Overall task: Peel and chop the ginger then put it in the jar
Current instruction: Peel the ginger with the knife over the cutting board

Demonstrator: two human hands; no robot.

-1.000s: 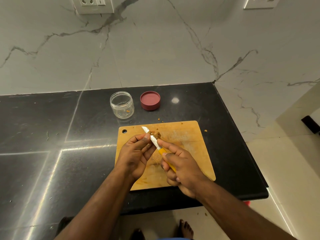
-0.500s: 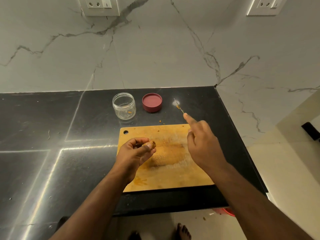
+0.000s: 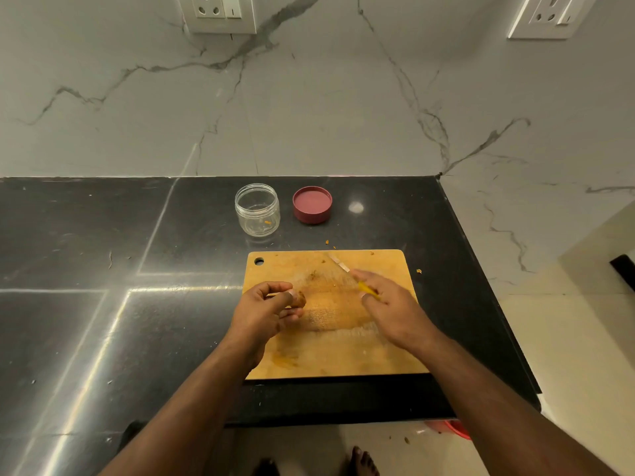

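Head camera, looking down on a kitchen worktop: a person stands over a polished black stone counter [image 3: 103, 321] backed by grey-veined marble, midway through peeling. At left, the left hand [image 3: 264, 310] pinches a small, knobbly brown piece of ginger [image 3: 299, 299] between thumb and curled fingertips, just above the wooden chopping board [image 3: 343, 355]. The board is rectangular, pale and scuffed, with a hanging hole at one corner and a dusting of scrapings at its middle. At right, the right hand [image 3: 388, 304] curls round the yellow handle of a small knife [image 3: 347, 273], its thin pale blade blurred and aimed at the board's far edge. Behind the board, an open clear jar [image 3: 257, 209] with ribbed shoulders holds at most an orange fleck; its round red lid [image 3: 312, 205] lies beside it. Chopping appears not yet begun; the next move likely calls for bringing blade and ginger together again.
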